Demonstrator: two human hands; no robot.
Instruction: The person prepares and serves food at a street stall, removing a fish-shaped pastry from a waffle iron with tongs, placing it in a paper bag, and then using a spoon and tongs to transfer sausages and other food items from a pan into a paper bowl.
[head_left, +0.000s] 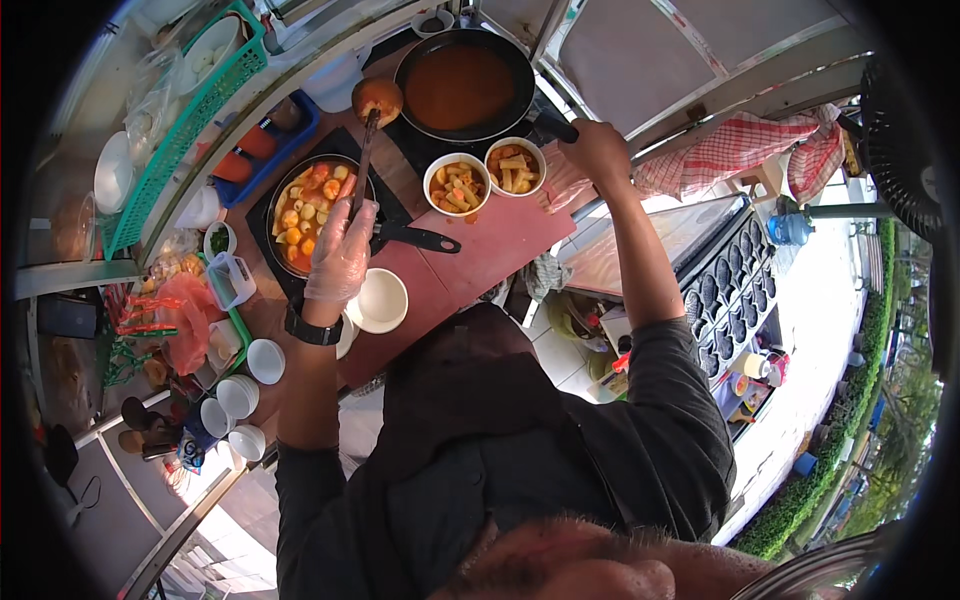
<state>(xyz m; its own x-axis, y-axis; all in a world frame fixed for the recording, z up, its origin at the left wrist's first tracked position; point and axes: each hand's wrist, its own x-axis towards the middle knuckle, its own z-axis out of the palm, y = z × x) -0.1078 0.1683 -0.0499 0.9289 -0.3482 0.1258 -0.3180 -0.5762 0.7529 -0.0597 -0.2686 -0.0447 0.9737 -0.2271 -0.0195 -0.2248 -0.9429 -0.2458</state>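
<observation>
My left hand (341, 251), in a clear plastic glove, grips the handle of a ladle (367, 154). The ladle's bowl (377, 101), coated in red sauce, hangs beside the large frying pan. My right hand (598, 155) is closed around the black handle (555, 126) of that frying pan (465, 84), which holds a layer of red-brown sauce. Below my left hand, a smaller pan (315, 214) contains boiled eggs and other pieces in red sauce. Two white bowls (456, 184) (516, 166) hold food pieces in sauce. Near my left wrist stands a white bowl (379, 300) with nothing in it.
A blue tray (268, 150) and a green basket (187, 127) line the left side. Several white bowls (238, 396) stand at lower left. Red checkered cloth (739, 154) hangs at right, above a fish-shaped mould griddle (726, 285). The red counter's edge (480, 289) runs before my body.
</observation>
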